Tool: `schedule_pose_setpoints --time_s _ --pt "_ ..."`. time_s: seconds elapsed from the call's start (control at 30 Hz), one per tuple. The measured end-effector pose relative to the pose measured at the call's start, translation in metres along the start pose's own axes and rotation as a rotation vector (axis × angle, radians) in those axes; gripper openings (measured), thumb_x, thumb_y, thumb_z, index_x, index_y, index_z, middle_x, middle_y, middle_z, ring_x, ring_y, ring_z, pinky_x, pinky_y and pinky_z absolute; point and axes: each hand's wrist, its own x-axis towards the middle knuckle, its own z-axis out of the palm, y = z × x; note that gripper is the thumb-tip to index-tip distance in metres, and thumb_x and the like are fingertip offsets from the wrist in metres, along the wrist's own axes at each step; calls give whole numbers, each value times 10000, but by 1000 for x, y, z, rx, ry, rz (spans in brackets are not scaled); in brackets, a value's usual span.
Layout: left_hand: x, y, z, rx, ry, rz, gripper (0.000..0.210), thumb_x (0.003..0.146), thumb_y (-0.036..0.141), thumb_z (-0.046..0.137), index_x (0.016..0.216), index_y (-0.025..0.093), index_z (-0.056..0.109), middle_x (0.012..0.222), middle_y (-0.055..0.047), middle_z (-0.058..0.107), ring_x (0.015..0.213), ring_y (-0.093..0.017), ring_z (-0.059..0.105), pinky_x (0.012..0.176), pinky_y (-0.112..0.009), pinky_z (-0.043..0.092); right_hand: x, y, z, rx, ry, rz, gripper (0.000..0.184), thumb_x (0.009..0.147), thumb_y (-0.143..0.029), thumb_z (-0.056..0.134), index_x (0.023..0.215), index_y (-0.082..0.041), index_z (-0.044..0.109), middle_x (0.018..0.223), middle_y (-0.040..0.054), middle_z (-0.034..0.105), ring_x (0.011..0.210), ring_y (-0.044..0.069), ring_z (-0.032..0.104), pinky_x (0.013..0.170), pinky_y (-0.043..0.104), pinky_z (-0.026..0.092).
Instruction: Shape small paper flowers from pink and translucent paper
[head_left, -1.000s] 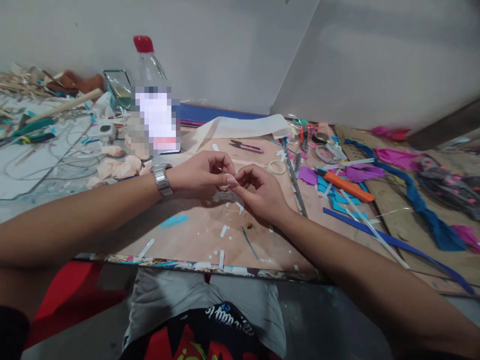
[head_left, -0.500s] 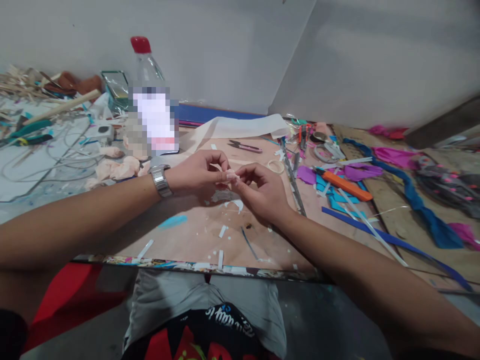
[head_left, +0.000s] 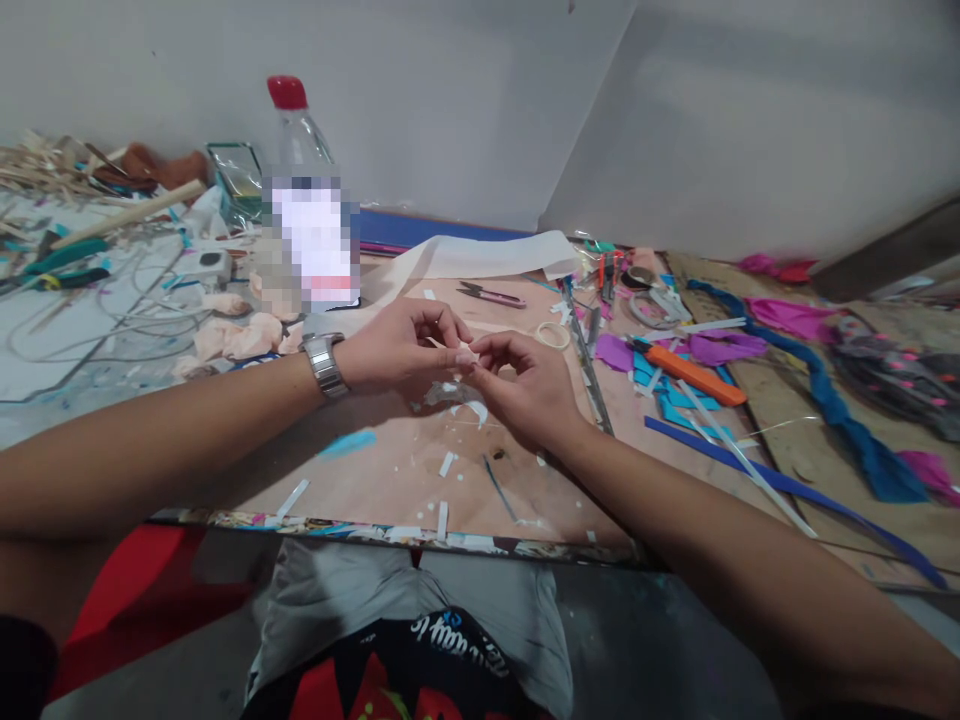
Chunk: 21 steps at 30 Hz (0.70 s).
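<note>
My left hand (head_left: pixel 409 340), with a metal watch (head_left: pixel 325 364) on its wrist, meets my right hand (head_left: pixel 527 385) above the middle of the board (head_left: pixel 405 490). Both pinch a small pale piece of material (head_left: pixel 468 354) between thumbs and forefingers. It is mostly covered by the fingertips, so I cannot tell its exact kind. Beyond the hands lie thread snips (head_left: pixel 491 295), and a ring of tape (head_left: pixel 553 335) rests just past my right hand. White scraps (head_left: pixel 447 464) are scattered on the board below.
A red-capped bottle (head_left: pixel 304 140) stands behind a lit phone (head_left: pixel 319 240). Crumpled peach pieces (head_left: pixel 244 337) and green-handled pliers (head_left: pixel 67 265) lie left. At right are an orange cutter (head_left: pixel 694 373), a blue strip (head_left: pixel 810 370) and purple scraps (head_left: pixel 724 345). A white sheet (head_left: pixel 480 256) curls at the back.
Both hands stay together, still pinching the small pale piece. The fingers of my left hand have shifted slightly, and the whole view has moved a little.
</note>
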Motion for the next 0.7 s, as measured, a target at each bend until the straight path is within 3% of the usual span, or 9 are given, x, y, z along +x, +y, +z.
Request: schedule_pose_setpoints --time_s 0.2,0.4,0.7 --pt "-1 3 2 -94 -44 -45 290 801 263 859 851 143 600 841 -19 710 730 -88 663 666 -204 529 0 -1 -1 -42 -14 -28 226 858 -405 838 919 -196 777 822 27 765 724 157 655 709 306 546" --pt "-1 5 1 -107 -46 -53 279 772 195 835 886 148 586 833 3 680 711 -74 643 654 -194 517 0 -1 0 1 -53 15 304 873 -493 821 900 -194 765 835 37 772 742 170 672 688 304 526" --pt "-4 8 4 -97 -77 -101 242 741 203 791 894 153 610 817 15 637 664 -64 581 584 -188 454 -1 -3 0 -42 -61 1 177 905 -361 780 853 -197 737 811 17 754 729 156 652 701 294 506"
